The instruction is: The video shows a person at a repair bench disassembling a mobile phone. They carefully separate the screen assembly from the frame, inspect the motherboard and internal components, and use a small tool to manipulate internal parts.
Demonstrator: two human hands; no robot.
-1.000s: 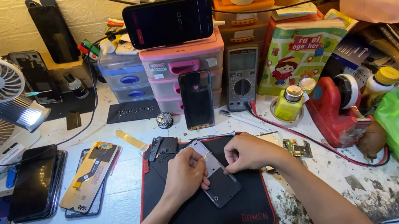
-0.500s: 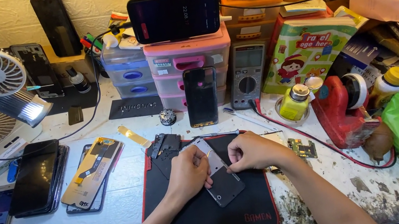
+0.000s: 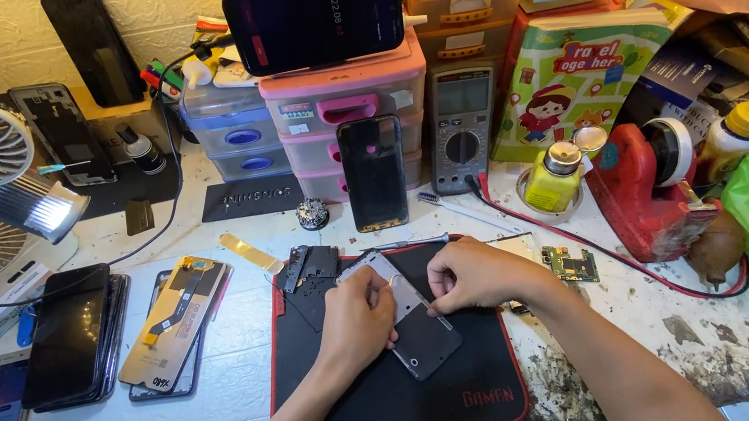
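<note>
L hand (image 3: 357, 320) fingers curled, steadying phone (image 3: 411, 326) on mat (image 3: 486, 395); R hand (image 3: 472, 275) fingers pinched at phone's edge.

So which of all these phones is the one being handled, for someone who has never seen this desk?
Find the black mat with red edging at the front of the bench. The grey phone lies on it aslant, between the left hand and right hand. Unlike the black phone propped upright behind, it lies flat.

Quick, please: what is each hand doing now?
Left hand: closed on the phone, on the black mat.
Right hand: pinched at the phone's edge.
</note>
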